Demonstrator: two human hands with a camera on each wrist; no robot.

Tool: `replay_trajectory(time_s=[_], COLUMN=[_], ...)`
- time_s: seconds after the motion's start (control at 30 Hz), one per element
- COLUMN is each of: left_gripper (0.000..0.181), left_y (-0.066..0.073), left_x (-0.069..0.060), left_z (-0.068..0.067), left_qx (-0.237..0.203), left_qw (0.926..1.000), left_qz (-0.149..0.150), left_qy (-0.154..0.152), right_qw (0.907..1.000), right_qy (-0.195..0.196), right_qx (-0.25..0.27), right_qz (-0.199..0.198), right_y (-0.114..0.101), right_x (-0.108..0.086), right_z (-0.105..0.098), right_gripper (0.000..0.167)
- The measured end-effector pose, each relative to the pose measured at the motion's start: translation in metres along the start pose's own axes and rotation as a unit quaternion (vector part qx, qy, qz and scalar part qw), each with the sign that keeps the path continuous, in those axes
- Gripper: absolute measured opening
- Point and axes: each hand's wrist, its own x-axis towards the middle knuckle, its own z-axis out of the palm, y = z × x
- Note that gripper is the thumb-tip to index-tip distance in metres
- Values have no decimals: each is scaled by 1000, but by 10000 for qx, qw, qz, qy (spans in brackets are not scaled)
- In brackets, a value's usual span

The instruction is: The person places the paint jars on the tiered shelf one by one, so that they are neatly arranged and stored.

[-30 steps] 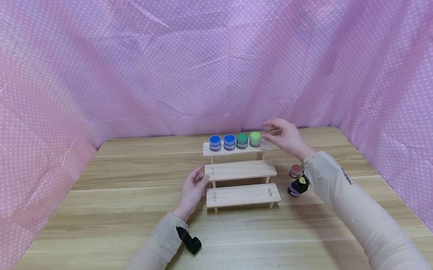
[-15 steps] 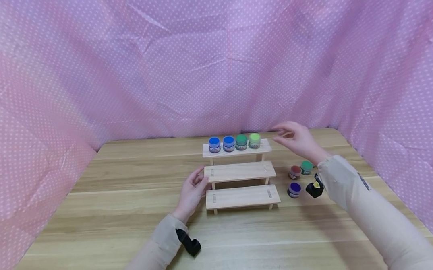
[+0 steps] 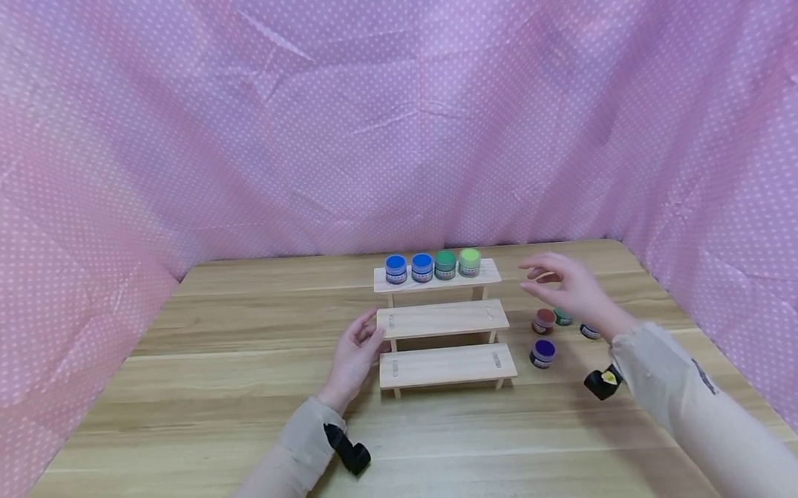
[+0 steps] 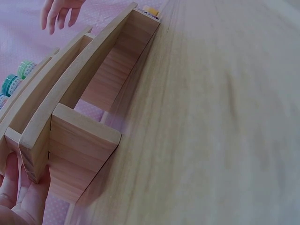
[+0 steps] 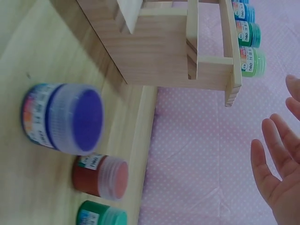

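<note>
A three-tier wooden display stand [image 3: 442, 319] is on the table. My left hand [image 3: 354, 357] holds its left end at the middle tier; in the left wrist view the thumb and fingers [image 4: 33, 197] are at the board's end. Along the top tier stand two blue-lidded paint jars [image 3: 409, 268], a green one [image 3: 445, 265] and a light green one [image 3: 469, 262]. My right hand [image 3: 571, 287] hovers right of the stand, fingers loosely bent, holding nothing. Below it are a purple jar [image 3: 542, 353], a red-brown jar [image 3: 543, 321] and a green jar [image 3: 563, 316].
Another jar [image 3: 590, 331] is partly covered by the right forearm. A black wrist camera [image 3: 603, 382] hangs off the right sleeve, another [image 3: 354, 455] off the left. Pink dotted cloth [image 3: 393, 115] surrounds the wooden tabletop [image 3: 231, 375].
My right hand has drawn back from beside the light green jar, moving right and toward me, uncovering jars on the table. My left hand has stayed at the stand.
</note>
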Motion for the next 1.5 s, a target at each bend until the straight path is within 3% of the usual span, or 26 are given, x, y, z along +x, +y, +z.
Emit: replay_trajectory(time_s=[0.23, 0.73, 0.97, 1.2, 1.5], left_gripper=[48, 47, 48, 49, 48], left_y=[-1, 0, 2, 4, 1], left_x=[-1, -2, 0, 1, -2], left_z=[0, 2, 2, 2, 0], left_qx=[-27, 29, -68, -49, -69], left_qw=[10000, 10000, 10000, 10000, 10000], left_qz=[57, 20, 12, 40, 5], left_qy=[-11, 42, -8, -23, 13], right_qw=[9998, 9975, 9975, 9976, 9960], right_qy=[169, 270, 358, 152, -36], right_qx=[52, 177, 347, 271, 544], right_qz=[7, 623, 501, 613, 703], right_y=[5, 23, 28, 32, 37], right_x=[-20, -51, -58, -61, -67], right_z=[3, 10, 15, 17, 24], right_gripper=[33, 33, 29, 32, 35])
